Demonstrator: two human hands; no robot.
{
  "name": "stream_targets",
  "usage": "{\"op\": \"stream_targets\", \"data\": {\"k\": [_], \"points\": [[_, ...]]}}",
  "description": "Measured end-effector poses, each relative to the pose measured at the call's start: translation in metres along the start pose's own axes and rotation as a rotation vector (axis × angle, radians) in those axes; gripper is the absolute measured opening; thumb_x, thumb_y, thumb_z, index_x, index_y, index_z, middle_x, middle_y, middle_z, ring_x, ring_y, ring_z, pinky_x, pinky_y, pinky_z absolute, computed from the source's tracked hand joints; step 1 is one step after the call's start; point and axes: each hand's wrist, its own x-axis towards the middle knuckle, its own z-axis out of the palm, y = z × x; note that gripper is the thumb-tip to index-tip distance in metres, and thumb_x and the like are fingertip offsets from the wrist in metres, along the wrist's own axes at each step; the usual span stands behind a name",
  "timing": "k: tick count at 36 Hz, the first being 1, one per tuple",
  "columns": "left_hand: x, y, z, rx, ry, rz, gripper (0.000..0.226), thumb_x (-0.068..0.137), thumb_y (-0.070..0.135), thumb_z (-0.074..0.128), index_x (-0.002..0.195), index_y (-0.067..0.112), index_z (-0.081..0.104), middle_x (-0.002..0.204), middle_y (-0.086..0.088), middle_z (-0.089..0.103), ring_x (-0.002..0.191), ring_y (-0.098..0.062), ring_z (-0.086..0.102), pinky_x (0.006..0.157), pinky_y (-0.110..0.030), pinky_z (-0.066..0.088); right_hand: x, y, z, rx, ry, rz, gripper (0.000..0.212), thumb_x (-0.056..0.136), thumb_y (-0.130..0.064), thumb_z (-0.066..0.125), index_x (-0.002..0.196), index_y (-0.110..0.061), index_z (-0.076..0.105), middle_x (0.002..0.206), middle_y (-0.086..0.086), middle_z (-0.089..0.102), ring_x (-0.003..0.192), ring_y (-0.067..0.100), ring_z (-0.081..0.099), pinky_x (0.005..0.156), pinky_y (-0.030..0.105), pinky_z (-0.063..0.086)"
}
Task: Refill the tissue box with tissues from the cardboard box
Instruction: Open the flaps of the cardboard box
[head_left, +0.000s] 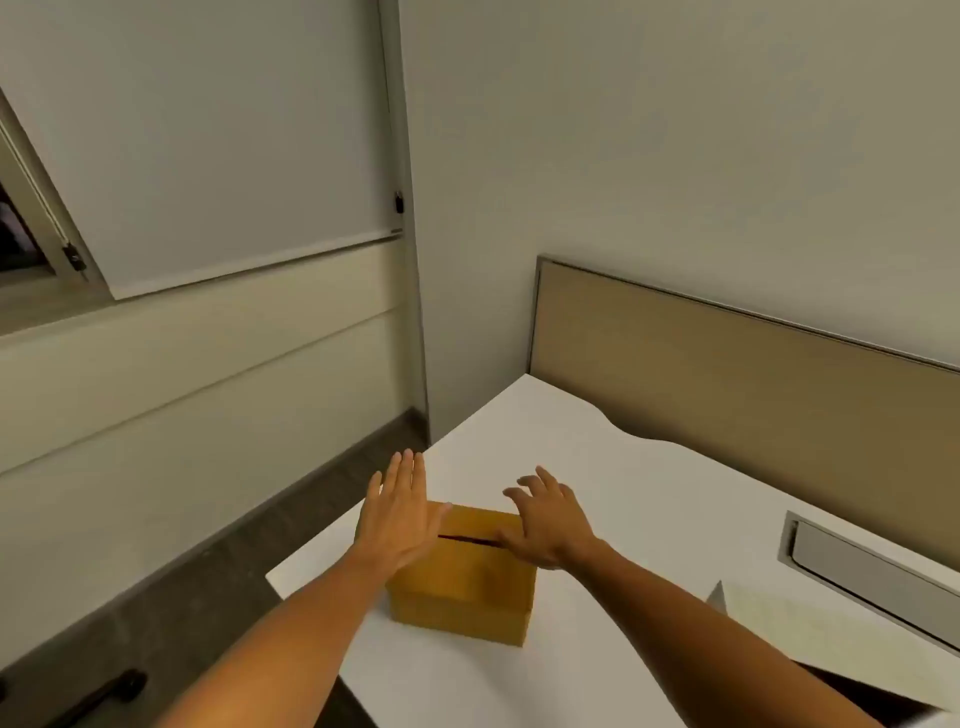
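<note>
A yellow-brown tissue box (467, 587) with a dark slot in its lid stands on the white desk (597, 467) near the left edge. My left hand (397, 512) hovers flat over the box's left top edge, fingers straight and together. My right hand (548, 517) is over the box's right top edge, fingers spread and slightly curled. Neither hand holds anything. An open flap of a pale cardboard box (789, 629) shows at the lower right, partly behind my right forearm. Its dark inside is barely visible.
A tan partition panel (727, 374) runs along the desk's far side. A grey cable tray cover (872, 577) sits recessed in the desk at right. Left of the desk is dark floor (156, 597), a wall and a window with a lowered blind (208, 145).
</note>
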Motion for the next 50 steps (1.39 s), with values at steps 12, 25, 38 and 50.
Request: {"op": "stream_targets", "data": {"k": [12, 25, 38, 50], "points": [[-0.018, -0.006, 0.037, -0.083, -0.150, 0.010, 0.043, 0.098, 0.036, 0.033, 0.131, 0.013, 0.049, 0.123, -0.007, 0.064, 0.112, -0.023, 0.061, 0.115, -0.046, 0.029, -0.011, -0.005, 0.053, -0.077, -0.137, -0.030, 0.065, 0.088, -0.061, 0.047, 0.134, -0.016, 0.051, 0.143, 0.008, 0.043, 0.139, 0.031, 0.028, 0.111, 0.052, 0.034], [-0.017, -0.011, 0.027, -0.139, 0.017, -0.098, 0.038, 0.097, 0.048, 0.042, 0.088, 0.020, 0.066, 0.077, 0.003, 0.064, 0.068, -0.012, 0.060, 0.065, -0.027, 0.052, -0.011, 0.003, 0.050, 0.192, -0.009, -0.154, 0.048, 0.104, -0.053, 0.027, 0.107, -0.020, 0.063, 0.114, 0.005, 0.062, 0.111, 0.023, 0.051, 0.100, 0.040, 0.039], [-0.017, 0.005, 0.044, -0.180, -0.212, -0.180, 0.065, 0.078, 0.056, 0.070, 0.127, 0.019, 0.048, 0.125, -0.008, 0.054, 0.107, -0.026, 0.059, 0.082, -0.035, 0.051, -0.029, -0.007, 0.072, -0.095, -0.237, -0.475, 0.039, 0.098, -0.044, 0.055, 0.096, -0.010, 0.073, 0.110, 0.010, 0.067, 0.101, 0.025, 0.058, 0.086, 0.040, 0.049], [-0.025, 0.027, 0.060, -0.230, -0.224, -0.254, 0.088, 0.074, 0.047, 0.078, 0.138, 0.016, 0.026, 0.135, -0.011, 0.044, 0.114, -0.030, 0.055, 0.089, -0.035, 0.051, -0.024, -0.017, 0.075, -0.357, -0.118, -0.536, 0.056, 0.090, -0.057, 0.059, 0.131, -0.020, 0.049, 0.122, 0.011, 0.058, 0.102, 0.030, 0.050, 0.086, 0.043, 0.041]]}}
